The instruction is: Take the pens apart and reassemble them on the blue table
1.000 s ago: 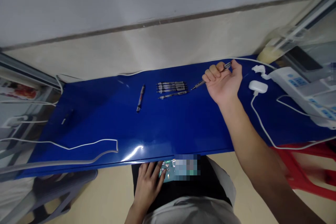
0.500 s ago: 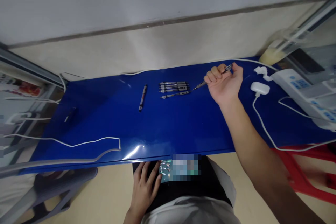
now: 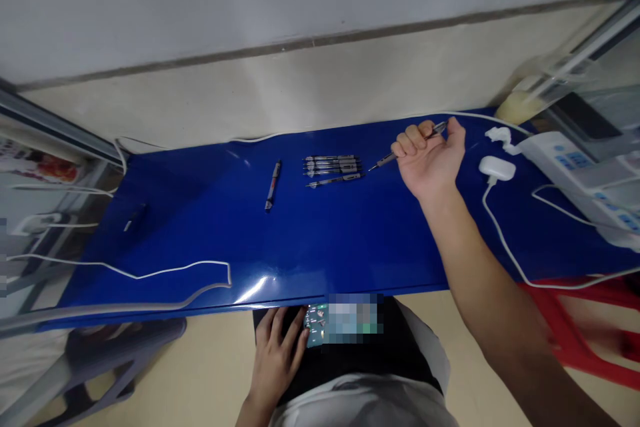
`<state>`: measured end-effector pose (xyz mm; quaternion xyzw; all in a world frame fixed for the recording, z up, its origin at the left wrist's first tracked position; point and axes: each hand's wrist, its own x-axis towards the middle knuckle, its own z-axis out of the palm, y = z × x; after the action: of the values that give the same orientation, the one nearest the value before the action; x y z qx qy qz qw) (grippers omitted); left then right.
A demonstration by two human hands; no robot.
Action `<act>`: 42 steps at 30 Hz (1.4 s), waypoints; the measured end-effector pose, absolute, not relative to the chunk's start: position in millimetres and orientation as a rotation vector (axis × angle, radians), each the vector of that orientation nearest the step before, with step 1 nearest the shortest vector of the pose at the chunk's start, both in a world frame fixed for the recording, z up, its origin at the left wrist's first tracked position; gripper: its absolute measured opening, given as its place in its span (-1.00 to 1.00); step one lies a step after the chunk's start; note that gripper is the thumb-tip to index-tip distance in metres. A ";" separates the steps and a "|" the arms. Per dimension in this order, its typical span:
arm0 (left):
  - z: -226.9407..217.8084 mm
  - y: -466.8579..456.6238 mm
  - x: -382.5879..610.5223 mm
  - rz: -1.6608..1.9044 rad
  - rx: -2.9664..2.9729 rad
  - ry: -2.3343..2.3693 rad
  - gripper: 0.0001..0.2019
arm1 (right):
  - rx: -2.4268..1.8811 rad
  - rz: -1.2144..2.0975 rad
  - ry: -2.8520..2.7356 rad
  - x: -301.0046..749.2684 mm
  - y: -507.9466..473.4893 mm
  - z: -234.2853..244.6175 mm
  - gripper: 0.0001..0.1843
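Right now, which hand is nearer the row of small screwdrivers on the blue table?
The right hand is nearer, just beside the small screwdrivers and gripping another screwdriver over the blue table. The left hand is farther, below the table's near edge, on a green circuit board.

The right hand was closed tight around a thin screwdriver with a dark grip and a shiny metal tip that pointed left. The left hand lay with spread fingers on a green circuit board, which was partly blurred out.
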<state>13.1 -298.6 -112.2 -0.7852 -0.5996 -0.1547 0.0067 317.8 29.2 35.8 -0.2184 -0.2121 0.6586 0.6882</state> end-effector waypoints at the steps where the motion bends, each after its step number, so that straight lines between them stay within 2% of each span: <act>1: -112.5 -298.6 13.0 -0.486 -2.458 -1.873 -0.62 | -0.484 1.479 -0.480 317.9 29.2 35.5 -0.49; 10: -116.7 -302.9 11.6 -0.511 -2.465 -1.887 -0.54 | -0.472 1.500 -0.487 318.1 29.5 32.7 -0.50; 32: -114.1 -298.9 13.5 -0.560 -2.471 -1.825 -0.61 | -0.502 1.479 -0.503 318.7 30.7 30.6 -0.49; 42: -92.0 -283.8 40.1 -0.570 -2.578 -1.815 -0.66 | -0.483 1.524 -0.523 318.0 27.7 34.0 -0.49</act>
<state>40.1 -283.8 -92.0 -0.8043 -0.5662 -0.1778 -0.0314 318.0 27.7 34.0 -0.2142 -0.2317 0.6752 0.6668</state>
